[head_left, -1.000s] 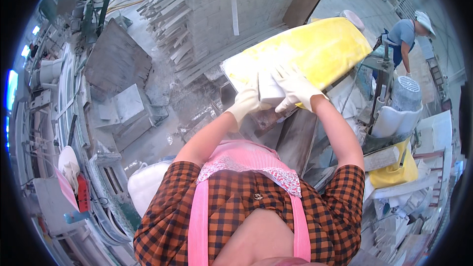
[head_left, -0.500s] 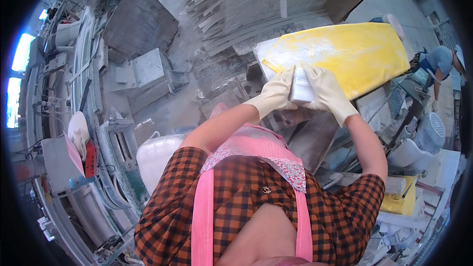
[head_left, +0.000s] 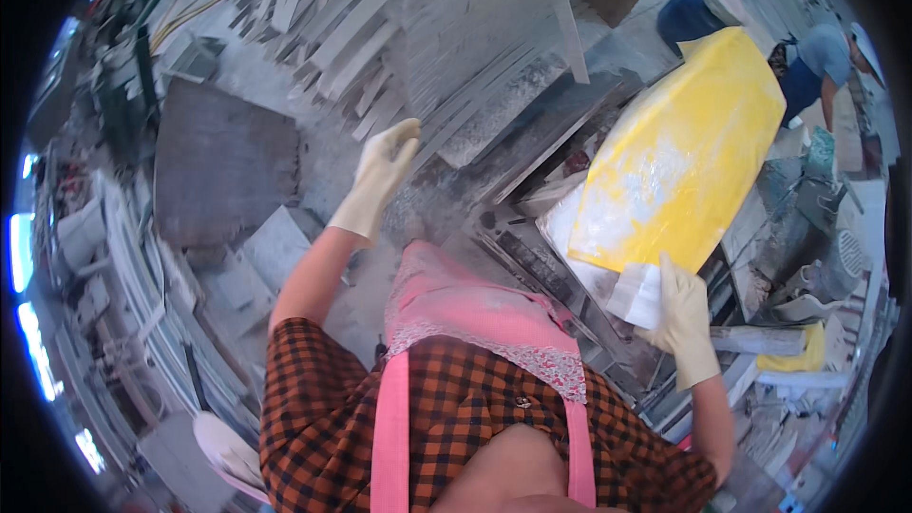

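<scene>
My right hand (head_left: 682, 309), in a cream rubber glove, grips the right side of a small white rectangular block (head_left: 635, 294). The block rests at the near end of a yellow sheet (head_left: 679, 161), which is smeared with white powder and spread over a long pale surface. Away from the block, at the left, my left hand (head_left: 385, 171) is raised in a matching glove. It holds nothing, and its fingers are loosely curved with a gap at the thumb.
Long grey strips (head_left: 332, 47) lie fanned beside a large pale slab (head_left: 484, 28). A dark square board (head_left: 223, 161) and a grey box (head_left: 275, 247) stand at left. Behind the yellow sheet is a blue barrel (head_left: 689, 19). Another person (head_left: 822, 62) bends at far right.
My left hand has let go of the white block and swung out to the left. My right hand still holds the block, now lower and further right as the view has turned.
</scene>
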Available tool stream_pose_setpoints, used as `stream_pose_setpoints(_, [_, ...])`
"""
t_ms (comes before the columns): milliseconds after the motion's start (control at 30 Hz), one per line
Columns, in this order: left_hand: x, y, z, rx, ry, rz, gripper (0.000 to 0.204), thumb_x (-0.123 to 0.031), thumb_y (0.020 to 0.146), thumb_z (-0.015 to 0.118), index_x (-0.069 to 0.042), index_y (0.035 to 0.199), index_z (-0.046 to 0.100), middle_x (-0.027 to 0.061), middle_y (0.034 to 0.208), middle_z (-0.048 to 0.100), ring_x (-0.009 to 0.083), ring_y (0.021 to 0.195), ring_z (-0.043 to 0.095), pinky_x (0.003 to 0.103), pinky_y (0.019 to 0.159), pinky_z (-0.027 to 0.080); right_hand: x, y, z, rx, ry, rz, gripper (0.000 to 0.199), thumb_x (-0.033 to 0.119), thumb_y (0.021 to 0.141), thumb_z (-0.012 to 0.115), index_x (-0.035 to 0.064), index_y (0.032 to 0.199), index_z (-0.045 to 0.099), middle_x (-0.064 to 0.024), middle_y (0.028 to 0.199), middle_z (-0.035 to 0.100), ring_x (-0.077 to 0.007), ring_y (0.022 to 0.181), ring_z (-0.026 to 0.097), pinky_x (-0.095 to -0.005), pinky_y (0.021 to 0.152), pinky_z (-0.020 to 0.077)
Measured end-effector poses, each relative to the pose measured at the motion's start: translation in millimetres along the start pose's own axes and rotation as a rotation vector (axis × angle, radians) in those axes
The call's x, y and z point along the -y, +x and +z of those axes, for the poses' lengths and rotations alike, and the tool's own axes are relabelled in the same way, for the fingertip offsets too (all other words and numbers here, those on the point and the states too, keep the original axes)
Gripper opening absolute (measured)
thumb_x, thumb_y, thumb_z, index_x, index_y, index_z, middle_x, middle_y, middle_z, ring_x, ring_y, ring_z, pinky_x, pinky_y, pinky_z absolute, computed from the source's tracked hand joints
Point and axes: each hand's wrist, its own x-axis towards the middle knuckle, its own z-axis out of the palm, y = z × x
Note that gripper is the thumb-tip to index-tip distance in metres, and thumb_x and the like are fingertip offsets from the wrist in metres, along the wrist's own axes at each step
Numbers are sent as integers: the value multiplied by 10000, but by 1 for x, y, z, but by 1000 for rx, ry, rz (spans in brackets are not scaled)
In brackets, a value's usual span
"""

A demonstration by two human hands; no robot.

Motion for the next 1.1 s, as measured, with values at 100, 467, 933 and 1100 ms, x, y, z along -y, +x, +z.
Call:
stream_pose_setpoints(100, [-7,76,-45,130,87,260,392,-126,937,620,-6,1309,645,176,1210,721,287,1177,670,362,1040,486,34,11,-3,101,134,356,1363,301,435,992,-46,1537,270,-221,1333,567,-410,1221,543,-466,1078,428])
stream_pose_setpoints(467, [-193,316,74,383,938,1264,491,-417,936,634,-123,1329,627,103,1304,668,286,1375,501,493,1205,312,94,47,-32,-200,69,944,1321,264,475,967,12,1561,257,-228,1362,555,-420,1263,517,-486,1082,415])
stream_pose_setpoints(933, [-284,432,-85,730,2184,895,385,-421,979,547,-149,803,755,18,894,722,209,1190,601,457,1294,134,-40,330,-131,-497,149,519,1275,332,501,943,44,1561,295,-204,1356,570,-391,1236,554,-470,1080,435])
stream_pose_setpoints(1100, [-286,413,-155,671,1497,1151,160,-250,846,654,-132,792,748,7,959,713,221,1182,616,490,1301,144,-68,474,-215,-641,126,312,1251,392,497,956,16,1519,340,-220,1260,633,-380,1168,620,-443,1015,500])
